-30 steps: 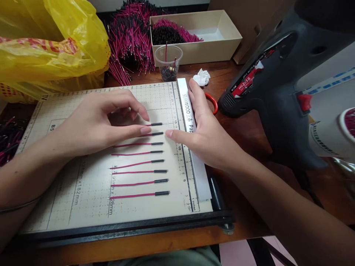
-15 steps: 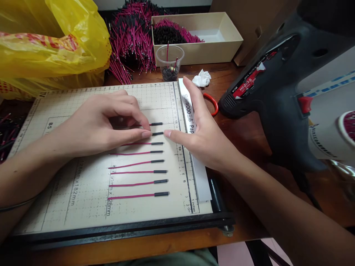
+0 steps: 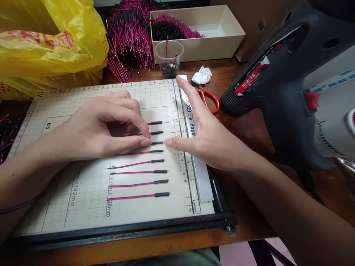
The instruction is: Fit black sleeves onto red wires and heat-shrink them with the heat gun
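Several red wires, each with a black sleeve on its right end, lie in a row on the cream ruled board of a paper trimmer [image 3: 83,218]. My left hand [image 3: 108,127] pinches the third wire from the top with thumb and forefinger, just left of its black sleeve [image 3: 157,142]. The rest of that wire is hidden under the hand. My right hand [image 3: 208,138] is open, forefinger and thumb spread wide, its thumb tip right beside the sleeve's free end. Below lie more sleeved wires, the nearest wire [image 3: 133,197] close to the front edge.
A black heat gun [image 3: 266,85] stands at right, near red-handled scissors [image 3: 212,103] and crumpled tissue [image 3: 202,75]. Behind are a clear cup [image 3: 169,57], a cream box [image 3: 210,51] of wires, a wire heap [image 3: 130,33] and a yellow bag [image 3: 69,62]. A white cup [image 3: 330,136] is at far right.
My left hand has let go of the second wire and moved toward me onto the third. My right thumb has shifted down with it, from the second sleeve's end to the third's.
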A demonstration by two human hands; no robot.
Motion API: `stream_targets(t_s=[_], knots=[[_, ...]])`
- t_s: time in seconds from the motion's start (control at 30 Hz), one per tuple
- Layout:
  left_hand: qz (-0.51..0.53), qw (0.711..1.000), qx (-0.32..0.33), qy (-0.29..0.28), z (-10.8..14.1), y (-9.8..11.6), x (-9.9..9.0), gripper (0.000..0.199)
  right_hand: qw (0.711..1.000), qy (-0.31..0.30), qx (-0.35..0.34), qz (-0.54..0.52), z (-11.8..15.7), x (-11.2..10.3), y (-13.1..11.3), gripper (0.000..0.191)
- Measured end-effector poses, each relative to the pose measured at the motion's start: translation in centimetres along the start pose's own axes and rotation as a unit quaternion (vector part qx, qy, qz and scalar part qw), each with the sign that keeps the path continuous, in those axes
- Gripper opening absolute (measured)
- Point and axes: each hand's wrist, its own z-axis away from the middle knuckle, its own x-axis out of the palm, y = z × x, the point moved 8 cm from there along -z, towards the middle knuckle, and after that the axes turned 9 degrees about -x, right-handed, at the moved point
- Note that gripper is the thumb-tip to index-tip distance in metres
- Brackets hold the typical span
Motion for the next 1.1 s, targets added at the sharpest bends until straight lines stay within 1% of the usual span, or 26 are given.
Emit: stream_targets(t_s=[0.1,0.3,0.47,0.63,0.77,0.9,1.1], knots=[[-0.012,1.000,0.005,-0.005,-0.08,0.11,-0.01,0.014,0.999,-0.024,0.020,0.009,-0.06,0.24,0.14,0.107],[-0.019,0.999,0.026,-0.007,-0.09,0.34,0.03,0.012,1.000,-0.019,0.017,0.001,-0.20,0.22,-0.06,0.107],[-0.023,1.000,0.002,-0.004,-0.14,-0.18,0.23,0.014,1.000,-0.014,0.009,-0.003,-0.18,0.16,0.01,0.105],[-0.025,0.999,0.022,-0.005,-0.13,0.09,0.30,0.014,1.000,-0.023,0.011,0.004,-0.18,0.24,0.07,0.104],[-0.029,1.000,0.003,-0.006,-0.12,-0.03,0.23,0.014,0.999,-0.031,0.023,0.015,-0.24,0.23,0.08,0.108],[-0.025,1.000,-0.004,-0.004,-0.11,0.05,0.10,0.014,0.999,-0.031,0.011,0.018,-0.28,0.02,-0.04,0.106],[-0.030,0.999,-0.011,-0.007,-0.19,-0.06,0.18,0.016,1.000,-0.009,-0.004,-0.011,-0.28,-0.21,-0.36,0.099]])
